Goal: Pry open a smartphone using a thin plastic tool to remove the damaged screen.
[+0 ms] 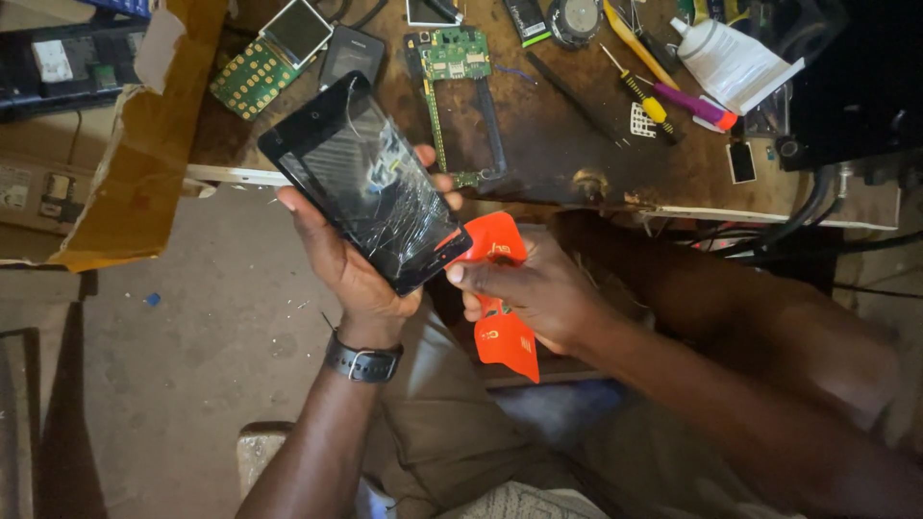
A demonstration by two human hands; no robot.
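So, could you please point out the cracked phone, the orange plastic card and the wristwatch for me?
cracked phone (pixel 370 183), head view, middle of the shattered screen.
orange plastic card (pixel 507 341), head view, lower part below the right hand's fingers.
wristwatch (pixel 362 362), head view, the strap's buckle on the left wrist.

Phone (pixel 370 187): glossy black glass, cracked all over.
Card (pixel 505 312): smooth orange plastic, slight sheen.
Strap (pixel 361 363): dark matt leather, metal buckle.
Bench (pixel 558 144): worn brown wood, rough and stained.
Board (pixel 454 56): green circuit board, matt, metal parts.
Box (pixel 144 144): torn brown cardboard, matt.
Floor (pixel 192 327): grey, rough, dusty.
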